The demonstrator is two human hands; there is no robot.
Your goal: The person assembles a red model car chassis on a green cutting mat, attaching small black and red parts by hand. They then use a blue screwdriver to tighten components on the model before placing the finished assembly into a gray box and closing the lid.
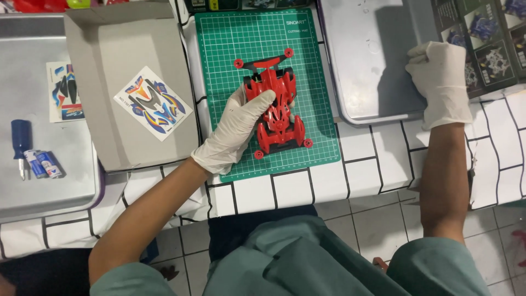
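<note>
A red toy racing car (275, 107) lies on a green cutting mat (230, 49) in the middle of the table. My left hand (233, 134), in a white glove, grips the car's left side with the thumb across its body. My right hand (441, 82), also gloved, rests on the near right corner of a grey metal tray (367, 60), next to a printed box lid (487, 38). It holds nothing that I can see.
An open grey cardboard box (109, 109) left of the mat holds a colourful sticker sheet (153, 103). A second grey tray (33, 186) at far left carries another sticker sheet (64, 90), a blue screwdriver (19, 143) and two batteries (44, 163).
</note>
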